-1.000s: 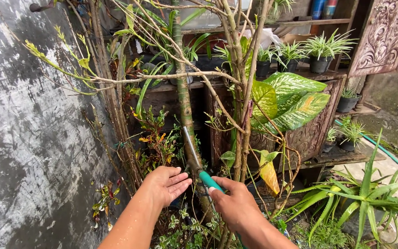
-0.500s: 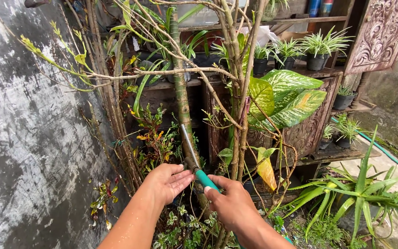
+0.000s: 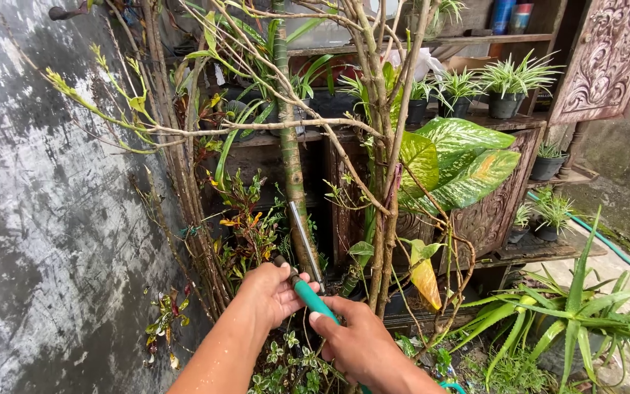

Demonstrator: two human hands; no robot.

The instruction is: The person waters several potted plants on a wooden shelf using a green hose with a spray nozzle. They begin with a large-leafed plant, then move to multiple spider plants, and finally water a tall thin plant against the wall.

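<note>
Near the base of the mottled green stem (image 3: 291,175), your right hand (image 3: 355,343) grips the teal-handled saw (image 3: 308,295), blade against the stem; your left hand (image 3: 271,292) clasps it just beside. A slip could nick those fingers (image 3: 302,280) or neighbouring thin branches (image 3: 382,219)

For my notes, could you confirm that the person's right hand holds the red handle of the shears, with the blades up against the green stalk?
Not quite: in the head view, the handle in the right hand is teal, not red. The blades do lie against the green stalk.
</note>
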